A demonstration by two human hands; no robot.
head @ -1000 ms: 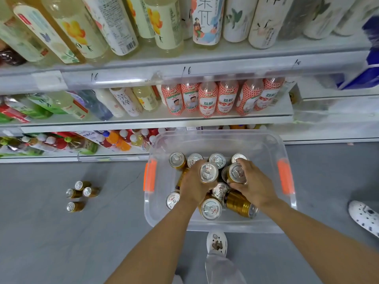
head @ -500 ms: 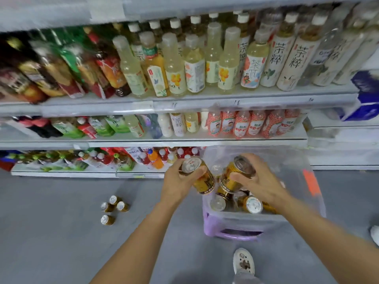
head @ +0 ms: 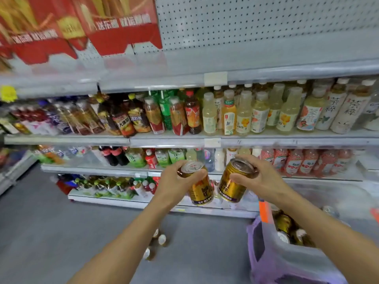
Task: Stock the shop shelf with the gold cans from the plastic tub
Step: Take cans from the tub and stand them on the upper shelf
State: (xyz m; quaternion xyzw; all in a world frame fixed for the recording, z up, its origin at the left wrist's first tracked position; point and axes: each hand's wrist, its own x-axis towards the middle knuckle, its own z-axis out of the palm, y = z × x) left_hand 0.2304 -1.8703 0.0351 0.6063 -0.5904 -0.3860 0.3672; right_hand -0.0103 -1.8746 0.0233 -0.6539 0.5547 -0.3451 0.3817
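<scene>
My left hand grips one gold can by its top, tilted, in front of the lower shelves. My right hand grips a second gold can the same way, close beside the first. Both cans hang in the air above the floor. The clear plastic tub with orange handles sits at the lower right on a purple stool, with several gold cans still inside. The top shelf with its pegboard back has bare space on the right.
Red cartons fill the top shelf's left part. Drink bottles crowd the middle shelves. Several small cans stand on the grey floor under my left arm. Another shelf unit's edge shows at far left.
Both hands lifted a gold can each out of the tub and rose with them. My view tilted up from the tub to the upper shelves.
</scene>
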